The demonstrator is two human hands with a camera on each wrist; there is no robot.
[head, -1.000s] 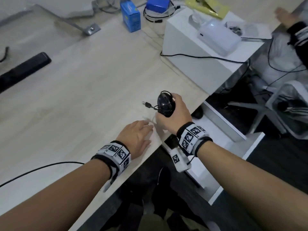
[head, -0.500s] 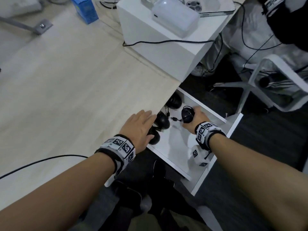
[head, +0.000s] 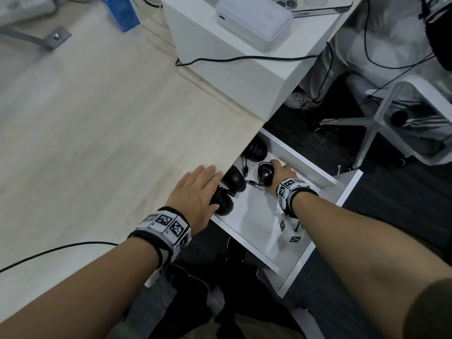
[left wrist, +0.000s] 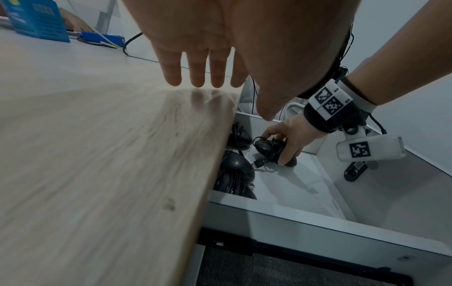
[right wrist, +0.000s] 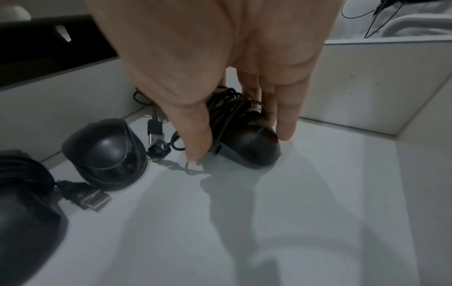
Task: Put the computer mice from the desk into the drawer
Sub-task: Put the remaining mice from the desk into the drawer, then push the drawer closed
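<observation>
— While my right hand (head: 281, 176) grips the cable-wrapped mouse (right wrist: 244, 139) on the drawer (head: 315, 250) floor, can you read any labels?
— None legible — my left hand (head: 195, 192) lies flat, fingers straight, on the desk (head: 97, 133) edge.

Four black mice (head: 265, 173) in one white drawer (head: 315, 176); two hands (head: 195, 192); one blue box (head: 121, 11); one phone (head: 315, 3); one desk (head: 97, 118).
</observation>
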